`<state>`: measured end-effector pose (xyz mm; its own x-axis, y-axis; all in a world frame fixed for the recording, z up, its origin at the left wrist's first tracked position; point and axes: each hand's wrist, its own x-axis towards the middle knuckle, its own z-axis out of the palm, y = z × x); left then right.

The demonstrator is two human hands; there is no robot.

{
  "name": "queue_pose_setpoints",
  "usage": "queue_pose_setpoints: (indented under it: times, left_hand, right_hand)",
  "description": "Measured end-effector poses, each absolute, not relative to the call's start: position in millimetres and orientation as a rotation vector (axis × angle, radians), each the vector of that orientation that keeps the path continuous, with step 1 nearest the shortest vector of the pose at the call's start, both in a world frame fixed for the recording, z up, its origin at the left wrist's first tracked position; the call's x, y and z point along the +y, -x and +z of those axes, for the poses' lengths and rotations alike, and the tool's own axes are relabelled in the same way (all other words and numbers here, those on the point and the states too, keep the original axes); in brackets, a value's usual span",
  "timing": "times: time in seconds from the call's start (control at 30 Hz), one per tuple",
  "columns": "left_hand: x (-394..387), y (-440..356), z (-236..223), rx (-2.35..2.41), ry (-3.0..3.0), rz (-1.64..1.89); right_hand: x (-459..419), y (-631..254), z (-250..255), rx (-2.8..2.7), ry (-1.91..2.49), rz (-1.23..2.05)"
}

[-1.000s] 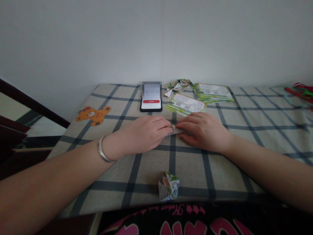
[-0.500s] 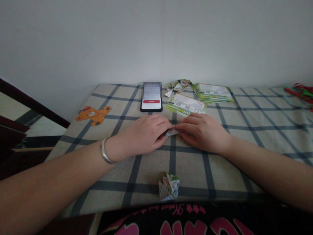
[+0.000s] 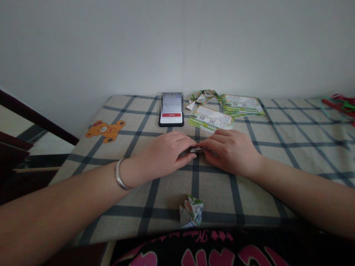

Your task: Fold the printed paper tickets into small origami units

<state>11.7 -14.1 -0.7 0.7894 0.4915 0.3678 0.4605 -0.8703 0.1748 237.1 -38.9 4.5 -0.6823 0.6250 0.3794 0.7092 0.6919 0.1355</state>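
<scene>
A small piece of folded printed paper point(image 3: 197, 150) lies between my two hands, mostly hidden by the fingers. My left hand point(image 3: 170, 153), with a silver bangle point(image 3: 119, 175) at its wrist, closes its fingertips at the paper's left end. From the other side, my right hand point(image 3: 230, 150) has bent fingers closed on the right end. Nearer to me, a folded paper piece point(image 3: 192, 211) with pointed tips stands by the table's front edge. Just beyond my right hand, a green and white printed leaflet point(image 3: 212, 117) lies flat.
Behind the hands lies a phone point(image 3: 171, 114) with a lit screen. More folded paper pieces point(image 3: 204, 96) and a stack of leaflets point(image 3: 242, 104) are near the wall. A bear picture point(image 3: 105, 130) is at the left of the checked tablecloth point(image 3: 138, 129). Red and green things point(image 3: 342, 105) sit far right.
The paper between my hands shows a thinner edge now, as if turned or pressed flatter. My left thumb has shifted slightly right. The other things stay in place.
</scene>
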Motion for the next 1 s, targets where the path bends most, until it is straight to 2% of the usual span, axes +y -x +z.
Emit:
queue_pose_setpoints:
  times: [0.17, 0.53, 1.0]
  left_hand:
    - [-12, -13, -5, 0.819, -2.874, 0.701]
    - [-12, -15, 0, 1.055, -2.744, 0.742]
    - [-15, -19, 0, 1.108, -2.574, 0.709]
  right_hand:
    - [-42, -232, 5, -2.569, 1.067, -0.354]
    - [-41, -228, 2, -2.412, 1.207, 0.200]
    - [-38, -225, -1, -2.299, 1.203, 0.388]
